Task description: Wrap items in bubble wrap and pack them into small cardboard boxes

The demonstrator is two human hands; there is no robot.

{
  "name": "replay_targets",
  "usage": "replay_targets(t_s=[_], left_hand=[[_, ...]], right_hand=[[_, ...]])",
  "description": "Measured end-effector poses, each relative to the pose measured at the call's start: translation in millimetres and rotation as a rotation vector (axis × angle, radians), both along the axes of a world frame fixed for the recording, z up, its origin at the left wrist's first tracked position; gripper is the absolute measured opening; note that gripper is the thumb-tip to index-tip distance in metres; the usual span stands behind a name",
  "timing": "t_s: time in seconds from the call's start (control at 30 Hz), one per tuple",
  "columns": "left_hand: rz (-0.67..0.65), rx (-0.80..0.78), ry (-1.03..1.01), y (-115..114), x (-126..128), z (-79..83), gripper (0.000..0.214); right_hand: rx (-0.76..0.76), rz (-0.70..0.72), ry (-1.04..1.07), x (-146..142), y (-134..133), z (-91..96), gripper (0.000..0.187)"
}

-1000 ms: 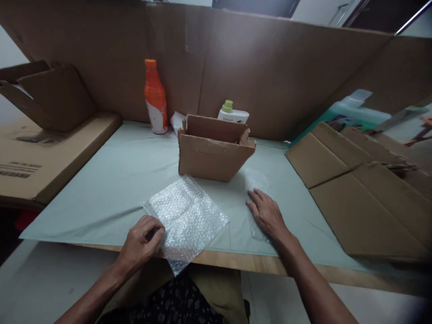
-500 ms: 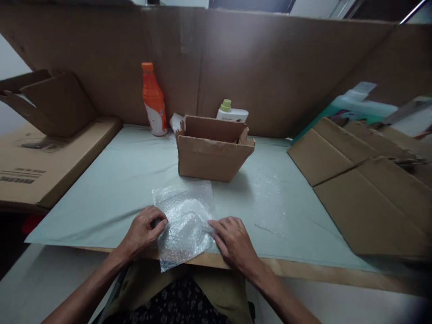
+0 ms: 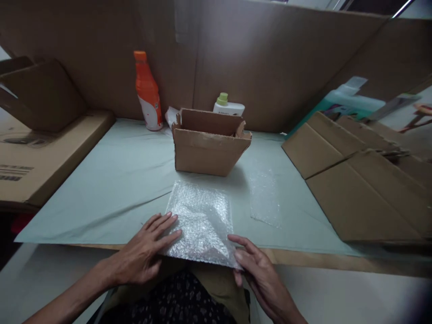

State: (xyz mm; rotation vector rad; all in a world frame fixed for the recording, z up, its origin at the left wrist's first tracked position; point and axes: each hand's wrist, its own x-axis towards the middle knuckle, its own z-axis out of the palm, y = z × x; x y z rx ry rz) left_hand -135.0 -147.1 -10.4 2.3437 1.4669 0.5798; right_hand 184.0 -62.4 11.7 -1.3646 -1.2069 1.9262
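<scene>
A sheet of bubble wrap lies flat at the table's near edge, in front of me. My left hand rests on its left edge with the fingers stretched out flat. My right hand is at the sheet's near right corner, fingers spread and touching the corner at the table edge. A second, smaller piece of bubble wrap lies to the right. Behind the sheet stands an open cardboard box.
An orange bottle and a white bottle with a green cap stand at the back by a cardboard wall. Flattened cardboard lies on the right. A large carton sits on the left. A pale green cloth covers the table.
The bubble wrap, crumpled and held in a pinch, now lies spread flat. My left hand opened onto it. My right hand came from the smaller piece to the sheet's near right corner.
</scene>
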Motion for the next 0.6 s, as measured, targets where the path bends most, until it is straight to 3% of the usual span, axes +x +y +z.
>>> replay_targets(t_s=[0.07, 0.13, 0.23, 0.33, 0.4, 0.5, 0.6], left_hand=[[0.0, 0.047, -0.054, 7.7, 5.1, -7.4, 0.072], [0.036, 0.096, -0.204, 20.5, 9.5, -13.8, 0.046], [0.182, -0.004, -0.436, 39.5, 15.5, -11.4, 0.023], [0.326, -0.209, -0.491, 51.7, 20.8, 0.4, 0.02], [0.375, -0.267, -0.523, 56.7, 23.7, 5.4, 0.025], [0.441, -0.248, -0.495, 63.8, 26.7, 3.9, 0.024], [0.519, -0.151, -0.311, 72.7, 27.4, -3.3, 0.024]], right_hand=[[-0.1, -0.044, 0.066, 3.7, -1.1, 2.3, 0.047], [-0.098, -0.003, 0.079, 12.7, 0.1, 7.8, 0.046], [0.206, 0.108, -0.071, 25.1, 8.1, 19.7, 0.053], [0.591, 0.194, -0.374, 22.3, 24.5, 23.7, 0.065], [0.741, 0.188, -0.49, 11.8, 39.0, 16.0, 0.061], [0.854, 0.101, -0.577, -7.0, 60.2, -6.7, 0.018], [0.916, 0.098, -0.665, -19.4, 73.8, -25.9, 0.033]])
